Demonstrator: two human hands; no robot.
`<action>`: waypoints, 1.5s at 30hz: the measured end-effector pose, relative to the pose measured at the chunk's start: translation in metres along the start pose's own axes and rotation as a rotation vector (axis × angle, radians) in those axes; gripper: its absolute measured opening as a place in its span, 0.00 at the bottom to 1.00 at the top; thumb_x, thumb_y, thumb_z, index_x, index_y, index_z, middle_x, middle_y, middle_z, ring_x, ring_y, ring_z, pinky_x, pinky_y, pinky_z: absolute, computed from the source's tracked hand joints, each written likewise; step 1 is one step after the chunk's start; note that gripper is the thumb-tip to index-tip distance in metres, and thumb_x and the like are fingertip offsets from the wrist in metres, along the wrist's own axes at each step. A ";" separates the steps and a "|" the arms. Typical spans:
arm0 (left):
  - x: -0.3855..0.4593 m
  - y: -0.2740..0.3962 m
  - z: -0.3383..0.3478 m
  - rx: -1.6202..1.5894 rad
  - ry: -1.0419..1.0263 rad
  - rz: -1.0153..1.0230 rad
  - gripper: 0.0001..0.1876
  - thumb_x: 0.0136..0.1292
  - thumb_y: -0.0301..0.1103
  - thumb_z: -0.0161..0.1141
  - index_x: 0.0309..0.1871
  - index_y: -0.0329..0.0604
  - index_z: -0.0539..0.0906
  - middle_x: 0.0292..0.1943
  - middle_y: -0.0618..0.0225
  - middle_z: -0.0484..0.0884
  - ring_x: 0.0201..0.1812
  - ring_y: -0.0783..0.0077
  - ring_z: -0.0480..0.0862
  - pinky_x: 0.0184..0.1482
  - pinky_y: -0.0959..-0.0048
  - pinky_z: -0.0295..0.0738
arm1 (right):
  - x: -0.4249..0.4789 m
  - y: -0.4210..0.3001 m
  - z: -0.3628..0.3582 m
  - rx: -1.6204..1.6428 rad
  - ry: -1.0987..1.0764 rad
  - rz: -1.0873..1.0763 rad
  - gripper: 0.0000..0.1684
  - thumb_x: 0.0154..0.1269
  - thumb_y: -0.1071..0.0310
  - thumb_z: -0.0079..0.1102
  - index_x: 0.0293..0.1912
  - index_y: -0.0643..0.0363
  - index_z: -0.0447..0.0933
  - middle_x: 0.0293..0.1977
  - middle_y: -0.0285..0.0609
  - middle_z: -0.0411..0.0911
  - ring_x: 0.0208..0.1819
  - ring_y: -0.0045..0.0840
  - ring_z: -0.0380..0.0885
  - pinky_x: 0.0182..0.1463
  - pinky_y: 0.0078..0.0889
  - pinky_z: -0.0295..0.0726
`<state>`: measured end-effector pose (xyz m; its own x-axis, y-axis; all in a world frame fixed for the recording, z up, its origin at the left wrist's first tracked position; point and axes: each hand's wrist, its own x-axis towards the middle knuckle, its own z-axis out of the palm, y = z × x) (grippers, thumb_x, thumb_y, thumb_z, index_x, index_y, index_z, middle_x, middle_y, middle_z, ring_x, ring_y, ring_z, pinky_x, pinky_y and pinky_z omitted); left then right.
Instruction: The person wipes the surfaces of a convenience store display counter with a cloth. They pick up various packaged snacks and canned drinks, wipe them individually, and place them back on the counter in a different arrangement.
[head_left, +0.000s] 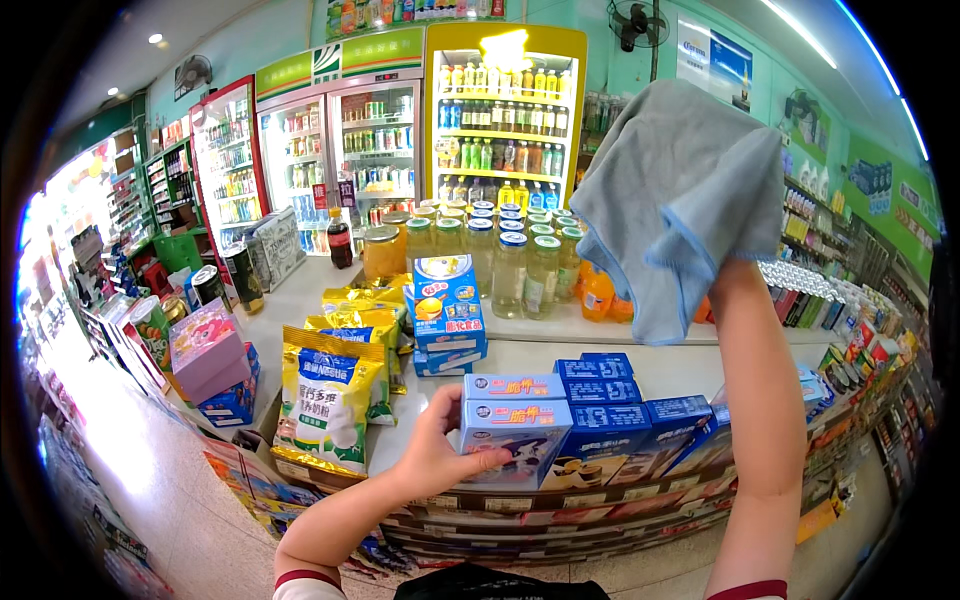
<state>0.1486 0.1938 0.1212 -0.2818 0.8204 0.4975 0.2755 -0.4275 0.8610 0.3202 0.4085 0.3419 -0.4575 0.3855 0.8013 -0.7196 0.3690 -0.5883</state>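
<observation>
My left hand (450, 450) grips two light-blue snack boxes (517, 427) from their left side, the thumb across the front one, at the near edge of the white shelf top. A grey-blue cleaning cloth (675, 187) with a blue stitched edge is raised high at the right, draped over my right hand (739, 274), whose fingers it hides. Dark-blue biscuit boxes (604, 439) stand right of the light-blue ones. To the left are yellow Nestlé milk powder bags (326, 409) and a stack of blue snack boxes (448, 304).
Glass jars with metal lids (510, 277) and orange drink bottles (596, 292) line the raised back level. A cola bottle (340, 240) stands left of them. A pink box (202, 349) sits at the left end. Drink coolers (502, 120) stand behind; packed shelves run along the right.
</observation>
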 end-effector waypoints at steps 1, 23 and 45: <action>-0.004 0.009 -0.006 0.071 0.085 0.072 0.38 0.46 0.33 0.78 0.57 0.39 0.65 0.51 0.62 0.75 0.52 0.71 0.76 0.55 0.70 0.71 | 0.002 0.004 0.010 -0.089 -0.047 -0.038 0.29 0.64 0.43 0.51 0.56 0.52 0.71 0.49 0.39 0.77 0.51 0.28 0.75 0.57 0.35 0.73; 0.042 0.108 -0.027 0.921 0.455 0.925 0.30 0.42 0.29 0.71 0.51 0.32 0.74 0.44 0.56 0.75 0.43 0.54 0.75 0.44 0.63 0.72 | -0.019 0.033 0.106 -1.166 -0.538 -0.729 0.27 0.58 0.55 0.61 0.57 0.49 0.72 0.55 0.42 0.72 0.56 0.36 0.71 0.61 0.38 0.69; 0.025 0.153 -0.031 -0.266 0.618 0.636 0.23 0.70 0.41 0.51 0.61 0.34 0.68 0.53 0.59 0.77 0.51 0.66 0.80 0.52 0.67 0.78 | -0.081 0.042 0.154 -0.633 -0.370 -0.469 0.36 0.61 0.66 0.61 0.65 0.65 0.58 0.60 0.49 0.64 0.61 0.38 0.65 0.66 0.35 0.65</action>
<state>0.1556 0.1372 0.2689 -0.6111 0.0864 0.7868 0.3475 -0.8638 0.3647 0.2464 0.2624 0.2695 -0.4061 -0.1833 0.8953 -0.5004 0.8643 -0.0500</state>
